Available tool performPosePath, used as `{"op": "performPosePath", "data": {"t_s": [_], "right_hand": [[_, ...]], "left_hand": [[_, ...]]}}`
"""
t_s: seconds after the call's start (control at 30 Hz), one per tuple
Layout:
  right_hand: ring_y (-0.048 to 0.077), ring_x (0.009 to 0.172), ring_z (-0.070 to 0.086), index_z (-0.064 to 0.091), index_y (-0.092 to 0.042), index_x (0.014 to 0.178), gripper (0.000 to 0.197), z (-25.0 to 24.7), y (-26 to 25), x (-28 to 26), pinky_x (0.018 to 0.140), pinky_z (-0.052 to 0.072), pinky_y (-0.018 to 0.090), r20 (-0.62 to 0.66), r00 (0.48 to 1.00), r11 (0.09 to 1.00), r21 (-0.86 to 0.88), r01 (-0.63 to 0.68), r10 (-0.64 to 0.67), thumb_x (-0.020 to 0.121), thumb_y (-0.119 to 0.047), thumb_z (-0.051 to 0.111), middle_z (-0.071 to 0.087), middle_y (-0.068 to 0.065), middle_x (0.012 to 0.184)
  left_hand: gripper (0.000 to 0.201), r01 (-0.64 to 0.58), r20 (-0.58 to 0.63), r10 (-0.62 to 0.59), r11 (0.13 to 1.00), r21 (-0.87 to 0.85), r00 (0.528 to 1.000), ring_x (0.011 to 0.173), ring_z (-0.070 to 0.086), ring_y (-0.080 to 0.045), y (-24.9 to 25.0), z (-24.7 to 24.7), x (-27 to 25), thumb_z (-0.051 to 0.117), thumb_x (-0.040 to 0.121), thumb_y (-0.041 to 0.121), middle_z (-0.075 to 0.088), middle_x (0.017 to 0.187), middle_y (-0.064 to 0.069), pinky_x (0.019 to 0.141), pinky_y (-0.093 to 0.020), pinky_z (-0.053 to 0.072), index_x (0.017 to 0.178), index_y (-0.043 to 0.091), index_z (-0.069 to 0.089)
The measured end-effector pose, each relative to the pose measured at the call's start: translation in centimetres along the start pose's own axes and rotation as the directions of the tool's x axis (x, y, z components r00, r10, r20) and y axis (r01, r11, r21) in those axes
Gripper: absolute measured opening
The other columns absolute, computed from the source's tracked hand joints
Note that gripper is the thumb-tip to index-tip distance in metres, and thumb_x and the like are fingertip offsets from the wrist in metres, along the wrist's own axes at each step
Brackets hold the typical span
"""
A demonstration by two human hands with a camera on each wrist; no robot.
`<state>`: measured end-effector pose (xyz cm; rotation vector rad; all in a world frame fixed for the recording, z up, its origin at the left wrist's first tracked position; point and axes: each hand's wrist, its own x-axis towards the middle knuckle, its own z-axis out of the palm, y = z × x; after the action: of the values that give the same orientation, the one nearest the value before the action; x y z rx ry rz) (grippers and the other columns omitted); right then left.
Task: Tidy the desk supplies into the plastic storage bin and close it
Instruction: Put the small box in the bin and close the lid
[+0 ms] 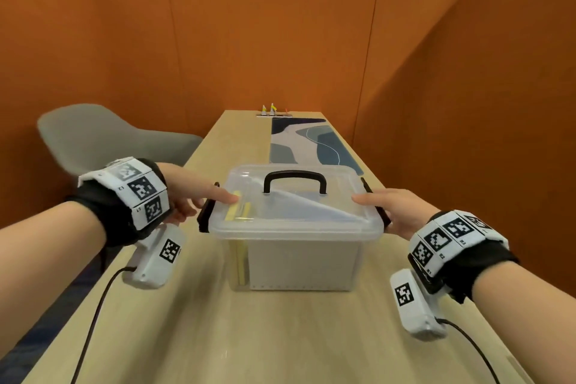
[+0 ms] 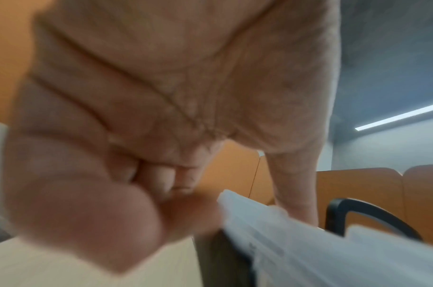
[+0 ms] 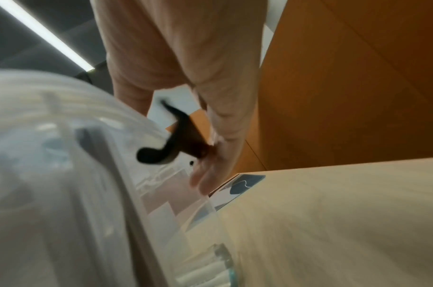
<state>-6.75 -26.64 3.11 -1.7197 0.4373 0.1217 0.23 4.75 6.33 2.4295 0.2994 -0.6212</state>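
A clear plastic bin stands mid-desk with its lid on and a black carry handle on top. Yellow sticks and a pale box show through its walls. My left hand has its thumb flat on the lid's left edge, while its curled fingers lie against the black left latch. My right hand has its thumb on the lid's right edge. Its straight fingers press the black right latch, which stands swung out.
A patterned blue and beige desk mat lies behind the bin. A socket strip with small items sits at the desk's far end. A grey chair stands on the left, and orange partitions close in the desk.
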Motion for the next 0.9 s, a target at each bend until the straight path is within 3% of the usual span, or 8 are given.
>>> {"op": "performPosePath", "data": {"t_s": [0.1,0.3,0.37,0.47,0.63,0.7,0.8,0.9], "right_hand": [[0.019,0.086,0.063,0.059,-0.003,0.116,0.042,0.5,-0.2,0.0,0.066,0.051,0.029,0.017,0.999,0.999,-0.013,0.04,-0.04,0.077,-0.012,0.071,0.067,0.008,0.097],[0.028,0.099,0.064,0.052,-0.003,0.12,0.083,2.0,-0.4,0.0,0.092,0.051,0.043,-0.004,0.998,0.995,-0.076,0.067,-0.067,0.046,-0.028,0.083,0.066,0.014,0.108],[0.025,0.092,0.065,0.056,-0.006,0.106,0.073,2.2,-0.9,-0.1,0.089,0.052,0.04,-0.019,0.997,0.978,-0.196,0.065,-0.071,0.046,-0.034,0.084,0.067,0.011,0.1],[0.018,0.078,0.062,0.056,-0.012,0.083,0.039,2.2,-1.8,-0.2,0.078,0.051,0.034,-0.034,0.997,0.951,-0.304,0.051,-0.065,0.062,-0.034,0.081,0.065,0.005,0.085],[0.018,0.078,0.059,0.055,-0.014,0.08,0.039,2.2,-2.3,0.0,0.085,0.05,0.036,-0.051,0.996,0.909,-0.413,0.045,-0.073,0.061,-0.036,0.082,0.063,0.003,0.083],[0.02,0.084,0.06,0.058,-0.013,0.084,0.048,2.2,-2.6,0.0,0.09,0.05,0.038,-0.048,0.997,0.882,-0.471,0.035,-0.065,0.055,-0.041,0.083,0.064,0.004,0.086],[0.024,0.088,0.064,0.063,-0.01,0.094,0.08,2.1,-3.0,0.2,0.091,0.051,0.041,-0.048,0.998,0.844,-0.536,0.012,-0.045,0.03,-0.053,0.082,0.068,0.006,0.092],[0.025,0.092,0.06,0.059,-0.007,0.111,0.102,2.2,-3.1,0.6,0.088,0.05,0.038,-0.068,0.997,0.815,-0.58,-0.003,-0.045,0.024,-0.056,0.078,0.065,0.007,0.098]], "left_hand": [[0.063,-0.067,0.042,0.071,0.992,-0.107,0.997,0.091,0.064,-0.024,-0.5,0.6,-0.5,0.077,0.067,0.045,0.066,0.104,-0.012,0.068,-0.035,0.055,0.111,0.006,0.055],[0.04,-0.126,-0.066,0.11,0.936,-0.329,0.992,0.078,0.065,-0.021,-0.1,1.8,-1.5,0.082,0.067,0.021,0.069,0.092,-0.01,0.062,-0.034,0.054,0.096,0.005,0.06],[0.037,-0.134,-0.099,0.106,0.931,-0.339,0.989,0.079,0.062,-0.021,0.0,1.5,-1.6,0.081,0.068,0.018,0.066,0.089,-0.007,0.072,-0.037,0.054,0.095,0.008,0.059],[0.033,-0.079,0.006,0.086,0.94,-0.331,0.996,0.083,0.062,-0.025,0.2,1.6,-2.0,0.079,0.071,0.02,0.065,0.088,-0.009,0.089,-0.044,0.051,0.094,0.008,0.058],[0.018,-0.116,-0.004,0.121,0.938,-0.327,0.993,0.065,0.062,-0.024,1.2,2.1,-2.6,0.069,0.081,0.01,0.064,0.077,-0.013,0.043,-0.031,0.055,0.087,0.0,0.056],[0.03,-0.144,-0.071,0.13,0.951,-0.273,0.989,0.065,0.061,-0.025,1.5,2.2,-2.5,0.07,0.081,0.018,0.061,0.08,-0.014,0.04,-0.03,0.054,0.096,0.0,0.051],[0.051,-0.128,-0.062,0.116,0.961,-0.246,0.991,0.072,0.064,-0.029,1.7,2.1,-2.0,0.077,0.073,0.027,0.062,0.088,-0.016,0.054,-0.038,0.058,0.107,0.0,0.05],[0.059,-0.094,-0.035,0.088,0.965,-0.247,0.995,0.076,0.064,-0.033,2.0,2.0,-2.0,0.081,0.068,0.023,0.063,0.092,-0.018,0.063,-0.045,0.056,0.113,-0.002,0.052]]}}
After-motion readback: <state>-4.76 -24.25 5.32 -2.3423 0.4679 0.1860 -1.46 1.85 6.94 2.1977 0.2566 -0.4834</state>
